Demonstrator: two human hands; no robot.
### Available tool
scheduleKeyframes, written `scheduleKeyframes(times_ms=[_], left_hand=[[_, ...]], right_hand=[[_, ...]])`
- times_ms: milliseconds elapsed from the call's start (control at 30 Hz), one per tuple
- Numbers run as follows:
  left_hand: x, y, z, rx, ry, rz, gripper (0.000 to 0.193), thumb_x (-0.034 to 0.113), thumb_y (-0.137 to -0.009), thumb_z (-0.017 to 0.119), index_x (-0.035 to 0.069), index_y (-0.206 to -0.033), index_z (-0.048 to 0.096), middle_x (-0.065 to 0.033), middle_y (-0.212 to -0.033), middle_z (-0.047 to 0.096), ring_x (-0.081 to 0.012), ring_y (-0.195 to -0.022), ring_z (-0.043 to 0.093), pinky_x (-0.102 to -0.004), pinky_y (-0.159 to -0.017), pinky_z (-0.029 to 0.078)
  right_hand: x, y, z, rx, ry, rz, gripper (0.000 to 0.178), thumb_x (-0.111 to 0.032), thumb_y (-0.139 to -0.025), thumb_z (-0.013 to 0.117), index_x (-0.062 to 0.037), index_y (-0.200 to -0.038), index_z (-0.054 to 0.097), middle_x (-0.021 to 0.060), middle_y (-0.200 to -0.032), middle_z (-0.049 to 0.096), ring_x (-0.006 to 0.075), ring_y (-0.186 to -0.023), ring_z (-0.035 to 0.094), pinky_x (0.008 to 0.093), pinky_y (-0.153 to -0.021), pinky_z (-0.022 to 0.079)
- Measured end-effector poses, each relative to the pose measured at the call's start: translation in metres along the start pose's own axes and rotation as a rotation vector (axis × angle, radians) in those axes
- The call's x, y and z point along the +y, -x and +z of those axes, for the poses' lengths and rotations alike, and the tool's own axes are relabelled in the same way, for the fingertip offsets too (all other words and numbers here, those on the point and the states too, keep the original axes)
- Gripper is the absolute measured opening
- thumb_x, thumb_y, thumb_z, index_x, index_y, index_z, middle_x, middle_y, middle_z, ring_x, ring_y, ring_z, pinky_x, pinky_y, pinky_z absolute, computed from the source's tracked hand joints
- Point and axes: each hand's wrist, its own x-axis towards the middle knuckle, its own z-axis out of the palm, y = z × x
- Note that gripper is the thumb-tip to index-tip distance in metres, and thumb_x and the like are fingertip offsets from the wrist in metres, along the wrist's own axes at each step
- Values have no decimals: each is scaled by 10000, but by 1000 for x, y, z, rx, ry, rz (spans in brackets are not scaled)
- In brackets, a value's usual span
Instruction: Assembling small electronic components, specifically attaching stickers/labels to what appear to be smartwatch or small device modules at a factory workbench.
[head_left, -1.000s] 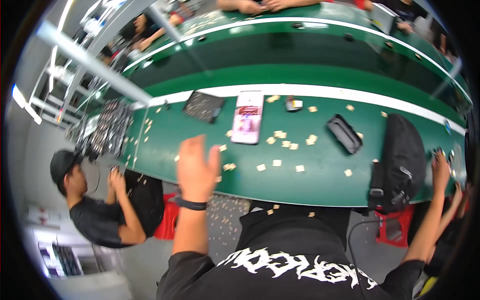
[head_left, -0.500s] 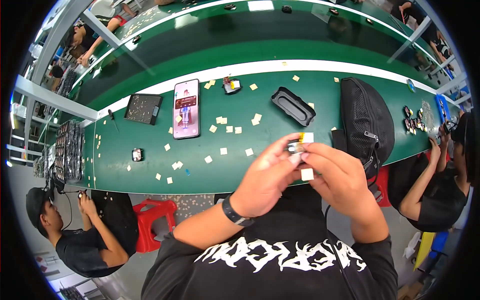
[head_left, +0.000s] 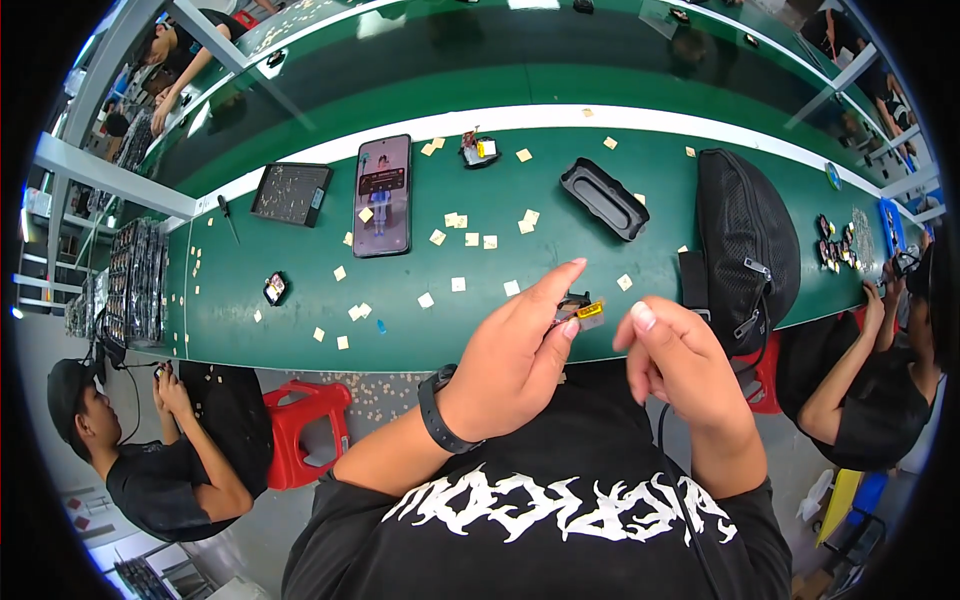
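Observation:
My left hand (head_left: 515, 350) holds a small black electronic module (head_left: 572, 303) between thumb and fingers. A silver battery with yellow tape (head_left: 592, 311) sticks out of it towards the right. My fingers hide much of the module. Just right of it, my right hand (head_left: 685, 355) hangs in the air, loosely curled and apart from the module, with nothing visible in it. On the green table beyond, a pale square piece (head_left: 625, 283) lies flat. A similar module with battery and wires (head_left: 480, 150) rests farther back, and a small dark module (head_left: 275, 289) sits at the left.
Several pale squares (head_left: 471, 239) are scattered over the green table (head_left: 320, 260). Around them lie a phone (head_left: 384, 220), a shallow black tray (head_left: 290, 194), an oblong black tray (head_left: 605, 199), a screwdriver (head_left: 229, 219) and a black bag (head_left: 745, 250). Co-workers sit at both sides.
My right hand has come away from the module to the right. The pale square below its fingers is gone from there. My left hand has turned the module, showing the yellow-taped battery.

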Motion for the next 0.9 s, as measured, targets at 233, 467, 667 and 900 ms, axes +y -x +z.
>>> scheduleKeyframes(times_ms=[233,467,667,900], left_hand=[[-2,5,-4,16,-102,111,483,-7,-955,579,-31,-1427,482,-202,-1086,653,-276,-815,637,-329,-782,516],[7,6,-2,-40,-186,115,502,-65,-930,571,-35,-1422,475,-205,-1018,644,-318,-817,642,-363,-760,519],[-1,3,-8,-136,-255,194,533,-95,-916,554,-22,-1431,436,-228,-1049,633,-365,-849,638,-399,-744,526],[-10,2,-11,-178,-116,183,464,-53,-952,529,-15,-1410,464,-191,-1020,633,-326,-827,632,-366,-717,513]], right_hand=[[4,7,25,32,-180,-131,125,-128,-1026,564,-6,-1005,544,56,-832,608,78,-665,596,223,-538,450],[-3,-4,27,62,-301,9,124,-30,-973,621,-2,-1024,512,104,-815,652,148,-625,666,252,-538,548],[4,-11,25,88,-349,29,152,-23,-960,642,-14,-975,490,118,-767,667,144,-572,656,241,-484,523],[20,-10,31,176,-228,-121,166,-11,-944,664,-27,-956,499,99,-769,666,93,-582,632,208,-470,484]])
